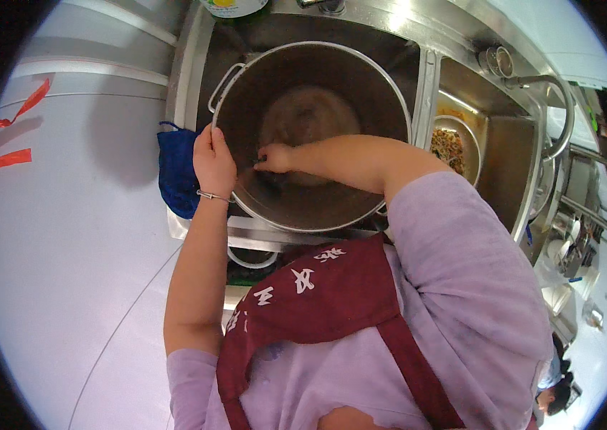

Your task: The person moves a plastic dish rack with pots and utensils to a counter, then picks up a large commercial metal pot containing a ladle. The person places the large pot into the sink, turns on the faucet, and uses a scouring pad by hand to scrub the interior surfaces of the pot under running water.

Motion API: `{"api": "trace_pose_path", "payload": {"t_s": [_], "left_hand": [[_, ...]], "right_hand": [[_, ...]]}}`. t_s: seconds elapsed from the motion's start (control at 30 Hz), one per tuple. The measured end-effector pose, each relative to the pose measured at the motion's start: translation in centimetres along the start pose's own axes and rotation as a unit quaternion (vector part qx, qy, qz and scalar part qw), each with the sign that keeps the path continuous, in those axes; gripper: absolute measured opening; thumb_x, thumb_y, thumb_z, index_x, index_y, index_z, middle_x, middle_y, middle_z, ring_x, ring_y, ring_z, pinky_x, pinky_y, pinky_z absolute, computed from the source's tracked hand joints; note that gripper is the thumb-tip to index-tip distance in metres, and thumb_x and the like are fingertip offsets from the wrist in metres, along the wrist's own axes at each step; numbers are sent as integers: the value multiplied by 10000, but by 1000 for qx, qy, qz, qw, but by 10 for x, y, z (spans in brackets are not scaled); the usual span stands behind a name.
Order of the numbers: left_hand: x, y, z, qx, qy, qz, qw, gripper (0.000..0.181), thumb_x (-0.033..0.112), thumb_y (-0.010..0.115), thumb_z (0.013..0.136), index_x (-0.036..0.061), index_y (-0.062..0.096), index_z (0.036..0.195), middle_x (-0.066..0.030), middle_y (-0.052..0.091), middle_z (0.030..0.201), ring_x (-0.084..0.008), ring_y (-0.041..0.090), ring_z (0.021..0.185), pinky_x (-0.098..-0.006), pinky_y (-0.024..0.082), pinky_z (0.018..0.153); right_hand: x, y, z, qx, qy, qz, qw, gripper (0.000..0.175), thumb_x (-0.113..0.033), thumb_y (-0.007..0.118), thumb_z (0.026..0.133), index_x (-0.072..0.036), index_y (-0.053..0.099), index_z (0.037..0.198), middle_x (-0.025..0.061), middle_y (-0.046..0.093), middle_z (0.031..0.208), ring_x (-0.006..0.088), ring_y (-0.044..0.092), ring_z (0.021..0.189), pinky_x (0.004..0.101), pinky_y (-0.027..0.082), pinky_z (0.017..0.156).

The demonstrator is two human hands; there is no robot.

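Note:
A large, deep metal stockpot [330, 207] stands in a stainless steel sink [389, 40]. My left hand [214, 164] grips its rim on the left, below one loop handle [222, 88]. Down inside the pot, my right hand [276, 158] is at the left of the bottom, fingers pinched together. A small dark object [262, 159] shows between those fingertips, too little of it visible to name. My right forearm crosses over the pot's right rim. The pot's bottom looks wet or stained.
A dark blue cloth [177, 172] hangs over the sink's left edge. In the right basin sits a round strainer or bowl [475, 145] with food scraps [447, 149]. A curved faucet [569, 113] rises at the right. Another person [553, 384] is at lower right.

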State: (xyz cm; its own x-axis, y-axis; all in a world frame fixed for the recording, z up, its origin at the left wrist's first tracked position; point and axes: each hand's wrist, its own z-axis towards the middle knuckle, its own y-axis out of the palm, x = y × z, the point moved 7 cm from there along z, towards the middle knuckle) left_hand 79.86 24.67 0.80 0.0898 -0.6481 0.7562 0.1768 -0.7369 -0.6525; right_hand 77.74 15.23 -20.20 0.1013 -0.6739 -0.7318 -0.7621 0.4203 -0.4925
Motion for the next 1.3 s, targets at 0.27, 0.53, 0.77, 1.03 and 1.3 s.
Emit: {"api": "trace_pose_path", "payload": {"t_s": [0.27,0.53,0.77,1.03,1.3], "left_hand": [[-3,-4,-6,18,-4,-6,1000,294,214,442,916,-6,580,1053,-189,604,930,-315,576,864,-361,444,766],[-4,-3,-4,-1,-8,11,1000,292,218,442,917,-3,582,1046,-188,603,927,-317,574,857,-361,444,769],[-5,-2,-6,15,-2,5,1000,299,227,447,917,-7,580,1048,-189,603,935,-317,576,870,-361,444,773],[-3,-4,-7,3,-14,20,1000,310,231,439,921,-12,576,1056,-193,602,945,-316,577,873,-360,444,773],[-1,-4,-6,13,-16,18,1000,321,241,445,920,-17,575,1062,-195,603,959,-316,580,876,-360,449,774]], "right_hand": [[-3,1,-10,-92,52,93,990,649,-622,552,745,-62,587,1071,167,593,1057,319,564,968,407,453,810],[0,6,-11,-62,33,103,992,642,-627,557,739,-77,582,1069,176,587,1053,331,550,980,409,450,808],[1,4,-15,-54,48,134,988,546,-564,599,752,-63,582,971,145,607,944,251,567,885,361,449,734],[0,12,-22,-43,42,140,988,471,-448,623,735,-58,570,995,151,599,986,265,560,909,370,444,756],[35,91,-73,-553,-177,-347,736,302,-157,582,698,10,626,945,181,613,981,271,573,895,414,450,738]]}}
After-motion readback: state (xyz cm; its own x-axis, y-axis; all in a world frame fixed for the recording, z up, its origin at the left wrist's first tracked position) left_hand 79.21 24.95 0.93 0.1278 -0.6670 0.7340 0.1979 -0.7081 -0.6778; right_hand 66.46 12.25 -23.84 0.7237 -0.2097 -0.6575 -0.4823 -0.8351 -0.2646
